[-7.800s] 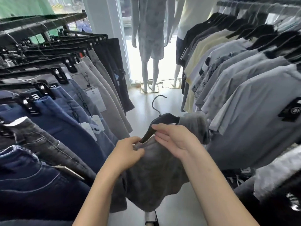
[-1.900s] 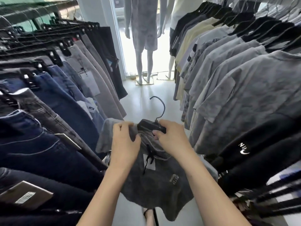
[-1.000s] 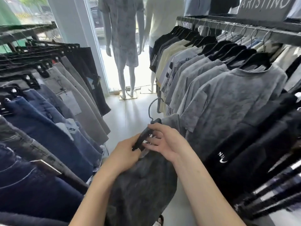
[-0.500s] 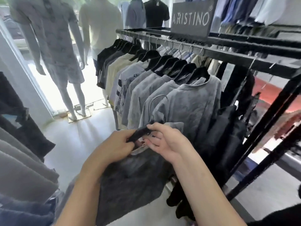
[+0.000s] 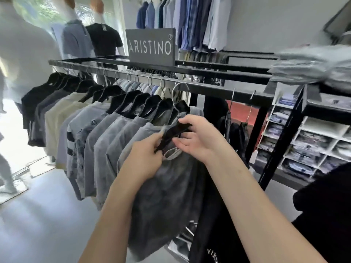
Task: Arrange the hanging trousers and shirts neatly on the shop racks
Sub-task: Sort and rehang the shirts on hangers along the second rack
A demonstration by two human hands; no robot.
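Note:
A dark grey garment hangs from a black hanger that I hold up in front of the shirt rack. My left hand grips the hanger's lower left end together with the cloth. My right hand pinches the hanger's upper right part with thumb and fingers. The hanger's metal hook rises to about the level of the black rail; whether it rests on the rail I cannot tell. A row of grey, cream and black shirts hangs on that rail to the left.
A grey ARISTINO sign stands on the rack top. Blue shirts hang on the back wall. White shelves of folded shirts stand at the right. Mannequins stand at the left window. Black garments hang just right of my hands.
The view has swung right and up toward the shirt rack. My hands have lifted the hanger with the grey garment closer to the rail, its hook now at rail height.

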